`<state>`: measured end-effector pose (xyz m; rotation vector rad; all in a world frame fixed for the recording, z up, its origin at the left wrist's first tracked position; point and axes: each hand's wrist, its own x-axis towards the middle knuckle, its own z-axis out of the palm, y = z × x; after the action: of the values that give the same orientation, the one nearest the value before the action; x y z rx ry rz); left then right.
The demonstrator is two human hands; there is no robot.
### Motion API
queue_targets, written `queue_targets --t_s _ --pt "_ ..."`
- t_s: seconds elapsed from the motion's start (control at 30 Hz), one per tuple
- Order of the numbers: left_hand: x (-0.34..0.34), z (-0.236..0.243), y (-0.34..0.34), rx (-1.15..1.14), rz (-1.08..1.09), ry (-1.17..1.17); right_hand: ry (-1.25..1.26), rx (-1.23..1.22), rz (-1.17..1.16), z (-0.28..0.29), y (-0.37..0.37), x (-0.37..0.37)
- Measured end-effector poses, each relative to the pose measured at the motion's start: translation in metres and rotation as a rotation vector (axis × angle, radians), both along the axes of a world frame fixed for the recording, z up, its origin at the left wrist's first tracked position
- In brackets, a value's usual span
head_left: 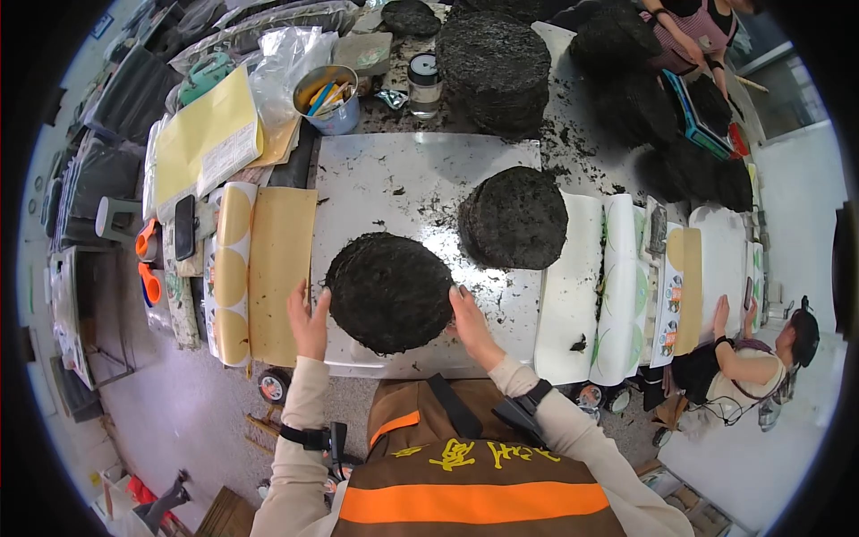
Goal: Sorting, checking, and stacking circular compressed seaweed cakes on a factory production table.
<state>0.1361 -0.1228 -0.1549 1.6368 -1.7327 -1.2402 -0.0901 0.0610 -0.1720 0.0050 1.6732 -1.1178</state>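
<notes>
A round, dark stack of what looks like dried seaweed cakes (pixel 389 294) lies on the metal tabletop (pixel 394 170) in front of me. At its left edge is my left hand (pixel 310 324), thumb apart from the stretched fingers, the thumb close against the stack. My right hand (pixel 472 327) is at the opposite edge, fingertips touching its side, fingers extended. Neither hand's fingers wrap round the stack. A second similar stack (pixel 514 217) sits farther back to the right, apart from the first. Dark crumbs are scattered over the metal.
Brown paper (pixel 282 268) and white label sheets (pixel 570 277) flank the metal. Behind stand a pot of pens (pixel 333 118), a lidded jar (pixel 425 94) and a taller dark stack (pixel 495 76). A phone (pixel 185 228) lies left. Two other people are at the right, one at the far end.
</notes>
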Motion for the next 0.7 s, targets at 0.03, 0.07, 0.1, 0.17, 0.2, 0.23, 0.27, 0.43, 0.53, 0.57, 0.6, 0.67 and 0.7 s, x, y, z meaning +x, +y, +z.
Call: queue_targets --t_s 0.03,0.07,0.1,0.17,0.2,0.23,0.27,0.43,0.53,0.57,0.6,0.67,0.7 --pt "-0.002 -0.008 -0.004 0.086 0.054 0.231 0.008 0.002 -0.007 -0.015 0.0 0.0" --pt "-0.007 -0.021 -0.009 0.083 0.047 0.237 0.095 -0.122 -0.033 -0.045 -0.002 0.002" --pt "-0.006 -0.04 -0.015 0.328 0.046 0.388 0.175 -0.248 -0.049 -0.061 -0.009 0.008" --pt "-0.011 -0.055 -0.011 0.503 -0.12 0.495 0.262 -0.222 0.04 -0.031 -0.033 0.023" --pt "-0.031 -0.041 -0.005 0.462 -0.127 0.456 0.356 -0.18 0.112 -0.016 -0.037 0.022" --pt "-0.042 -0.028 -0.003 0.488 -0.065 0.423 0.334 -0.204 0.113 -0.011 -0.042 0.009" --pt "-0.05 -0.021 0.0 0.512 -0.004 0.389 0.149 -0.339 0.045 -0.023 -0.044 -0.003" --pt "-0.04 -0.05 0.005 0.416 0.076 0.449 0.921 -0.189 0.251 0.013 -0.034 -0.021" --pt "-0.041 -0.051 0.007 0.409 0.073 0.457 0.654 -0.372 0.452 0.039 -0.047 -0.013" --pt "-0.04 -0.049 0.008 0.413 0.085 0.465 0.862 -0.5 0.481 0.033 -0.058 -0.002" --pt "-0.043 -0.047 0.008 0.418 0.088 0.476 0.865 -0.499 0.475 0.024 -0.069 0.005" --pt "-0.043 -0.046 0.007 0.432 0.078 0.473 1.057 -0.639 0.603 0.0 -0.092 0.012" --pt "-0.043 -0.047 0.008 0.401 0.075 0.425 1.119 -0.649 0.633 -0.005 -0.102 0.017"
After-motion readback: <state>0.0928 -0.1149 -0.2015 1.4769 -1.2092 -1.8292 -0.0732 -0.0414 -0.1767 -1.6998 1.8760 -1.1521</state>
